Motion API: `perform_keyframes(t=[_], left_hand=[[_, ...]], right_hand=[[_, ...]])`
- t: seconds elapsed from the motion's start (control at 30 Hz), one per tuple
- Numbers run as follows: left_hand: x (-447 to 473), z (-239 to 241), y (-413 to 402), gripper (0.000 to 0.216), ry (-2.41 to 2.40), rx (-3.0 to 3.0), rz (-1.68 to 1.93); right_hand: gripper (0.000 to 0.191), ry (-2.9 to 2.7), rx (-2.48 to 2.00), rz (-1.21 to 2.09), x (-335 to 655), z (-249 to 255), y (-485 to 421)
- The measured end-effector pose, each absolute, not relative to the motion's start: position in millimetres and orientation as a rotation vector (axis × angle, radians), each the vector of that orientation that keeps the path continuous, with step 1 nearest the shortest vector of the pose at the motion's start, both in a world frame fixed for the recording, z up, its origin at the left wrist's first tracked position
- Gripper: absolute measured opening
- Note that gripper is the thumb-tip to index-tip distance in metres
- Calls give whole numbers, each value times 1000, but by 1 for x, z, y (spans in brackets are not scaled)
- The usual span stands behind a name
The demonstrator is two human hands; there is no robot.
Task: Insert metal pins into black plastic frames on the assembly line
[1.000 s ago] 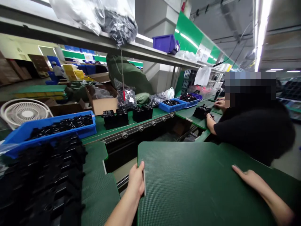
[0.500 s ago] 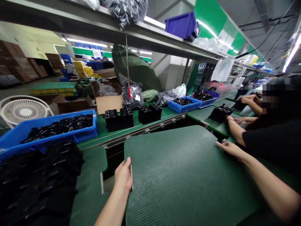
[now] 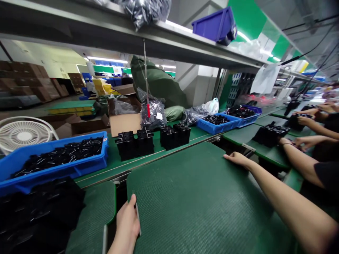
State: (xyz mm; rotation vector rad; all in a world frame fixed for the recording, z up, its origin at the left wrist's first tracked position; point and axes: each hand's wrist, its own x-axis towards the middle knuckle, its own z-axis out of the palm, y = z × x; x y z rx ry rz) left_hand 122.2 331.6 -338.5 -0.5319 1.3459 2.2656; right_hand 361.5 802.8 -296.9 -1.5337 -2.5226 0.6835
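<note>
Between both hands, green board point(image 3: 185, 197), far edge close by belt point(image 3: 156, 143), side panel point(image 3: 92, 203) off to left. Left hand point(image 3: 128, 218) clamps left edge, thumb on top, fingers hidden below. Right hand point(image 3: 239, 159) pinches right edge near far corner, thumb uppermost. Beyond, black cases point(image 3: 125, 150) stand on belt; left of them, blue tray point(image 3: 79, 168) full of small black parts point(image 3: 71, 151). Over right, co-worker's arm point(image 3: 299, 162) beside another case point(image 3: 270, 134).
</note>
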Motion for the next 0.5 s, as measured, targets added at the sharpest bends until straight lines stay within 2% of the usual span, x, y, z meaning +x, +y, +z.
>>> perform_keyframes(t=[0.27,0.37,0.5], left_hand=[[124,-346,333,16,1409,-614,2212],[123,-345,334,15,1464,-623,2199],[123,-344,337,14,1499,-594,2181]], right_hand=[[47,-2586,-1582,557,349,-312,793],[43,-2605,-1464,408,332,-296,776],[40,-2657,-1030,320,259,-255,734]])
